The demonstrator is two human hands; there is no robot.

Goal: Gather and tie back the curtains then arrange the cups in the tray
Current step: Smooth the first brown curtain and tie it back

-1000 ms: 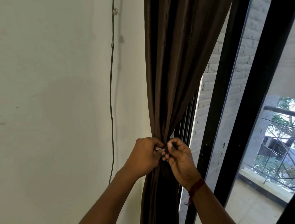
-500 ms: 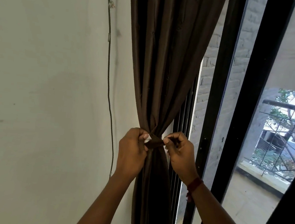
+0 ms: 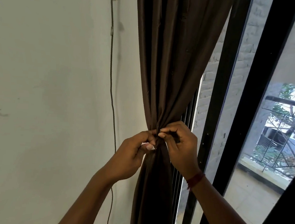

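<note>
A dark brown curtain (image 3: 173, 61) hangs by the window, gathered into a narrow waist at mid-height. A brown tie-back band wraps that waist, mostly hidden by my fingers. My left hand (image 3: 131, 154) pinches the band's left end, where a small white tab shows at the fingertips. My right hand (image 3: 181, 146) pinches the band from the right, its thumb and forefinger meeting at the knot. Both hands touch the curtain at the same spot. No cups or tray are in view.
A white wall (image 3: 46, 104) fills the left, with a thin dark cable (image 3: 112, 95) running down it beside the curtain. Black window frames (image 3: 220, 100) stand to the right, with a balcony railing (image 3: 286, 133) outside.
My hands have closed together over the band at the curtain's waist; half a second ago they were apart, each pulling an end. The view has shifted slightly.
</note>
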